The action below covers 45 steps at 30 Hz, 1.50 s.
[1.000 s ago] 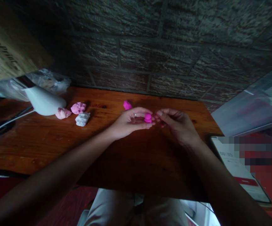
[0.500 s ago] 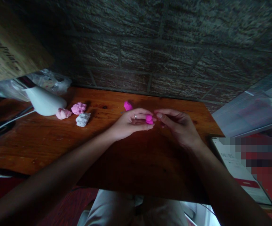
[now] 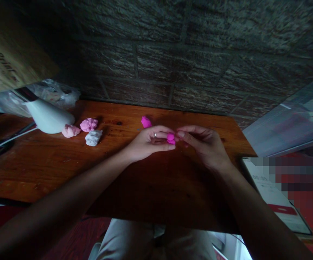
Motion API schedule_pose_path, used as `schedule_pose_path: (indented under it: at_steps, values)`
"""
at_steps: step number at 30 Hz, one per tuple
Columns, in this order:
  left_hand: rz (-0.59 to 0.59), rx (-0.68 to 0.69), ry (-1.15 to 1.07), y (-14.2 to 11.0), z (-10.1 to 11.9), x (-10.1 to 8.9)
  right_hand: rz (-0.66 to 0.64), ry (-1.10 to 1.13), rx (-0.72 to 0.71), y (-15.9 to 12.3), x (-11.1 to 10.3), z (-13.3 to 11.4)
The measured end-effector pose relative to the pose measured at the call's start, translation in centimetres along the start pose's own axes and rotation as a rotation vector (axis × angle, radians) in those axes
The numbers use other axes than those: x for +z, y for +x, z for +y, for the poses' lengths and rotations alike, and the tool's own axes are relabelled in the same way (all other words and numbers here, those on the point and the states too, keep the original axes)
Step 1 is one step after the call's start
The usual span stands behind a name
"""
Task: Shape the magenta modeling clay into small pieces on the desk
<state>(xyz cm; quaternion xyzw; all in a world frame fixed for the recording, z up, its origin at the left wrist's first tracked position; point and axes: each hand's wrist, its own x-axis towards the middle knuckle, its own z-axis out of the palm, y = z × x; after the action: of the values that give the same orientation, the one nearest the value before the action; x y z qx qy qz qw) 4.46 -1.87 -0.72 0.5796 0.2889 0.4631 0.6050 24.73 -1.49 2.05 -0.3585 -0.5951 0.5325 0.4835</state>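
Note:
A small bright pink lump of modelling clay [image 3: 170, 138] sits between the thumb and fingers of my left hand [image 3: 145, 144], which is closed on it and wears a ring. My right hand [image 3: 207, 146] is just to the right, its thumb and forefinger pinched close to the left fingertips. Whether that pinch holds a bit of clay cannot be made out. Behind my left hand, another bright pink lump of clay [image 3: 146, 121] lies on the wooden table [image 3: 113, 151], partly covered by the hand.
Farther left lie a pink clay lump [image 3: 88, 124], a paler pink lump [image 3: 71, 131] and a white lump [image 3: 93, 138]. Beside them stands a white lamp-like object [image 3: 50, 117] with a cable. A phone [image 3: 275, 195] rests at the right edge; a brick wall [image 3: 156, 65] rises behind.
My right fingertips have come slightly closer to my left fingers. The clay has turned a little in my left hand. The whole view has shifted slightly.

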Motion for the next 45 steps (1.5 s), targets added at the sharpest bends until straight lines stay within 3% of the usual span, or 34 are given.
schedule_pose_path:
  at_steps: [9, 20, 31, 45]
  values:
    - [-0.014, 0.006, -0.018, -0.03, -0.16, 0.1, -0.009, -0.007, 0.025, 0.15, 0.16, -0.14]
    - [0.013, -0.024, -0.03, -0.07, 0.18, 0.21, -0.067, 0.382, 0.253, 0.13, 0.03, -0.73]
    - [0.015, -0.031, -0.01, -0.06, 0.04, 0.18, -0.043, 0.295, 0.204, 0.35, -0.7, -0.31]
    - [0.023, -0.028, -0.015, -0.01, 0.12, 0.25, -0.06, 0.338, 0.217, 0.1, -0.31, -0.71]
